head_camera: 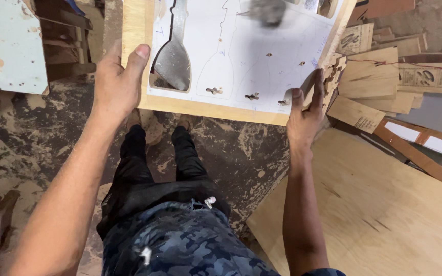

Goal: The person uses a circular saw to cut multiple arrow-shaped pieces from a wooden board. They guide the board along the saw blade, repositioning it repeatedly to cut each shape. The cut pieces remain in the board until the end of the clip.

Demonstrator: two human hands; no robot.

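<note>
Sawdust and pale stains cover the dark workshop floor (241, 153), seen from above the person's legs. Both hands hold one plywood board (221, 105) out in front, above the feet. White paper (262, 56) covers most of its face, with pencilled paddle-like outlines on it. One outline near the board's left end is already cut out as a shaped hole (172, 59) (floor shows through it). Small notches sit along the lower part of the paper.

Left hand (116, 84): grips the board's left edge, thumb lying on top beside the hole, fingers hidden underneath.

Right hand (305, 110): grips the board's near right corner, thumb on top, fingers curled against the edge.

A blurred grey object (267, 11) sits at the board's far edge; cannot tell what it is.

Right of the person: a large bare plywood sheet (384, 204) lies flat, and beyond it a pile of offcuts (384, 71), some with printed paper stuck on. Far left: a chipped pale blue panel (11, 46).
</note>
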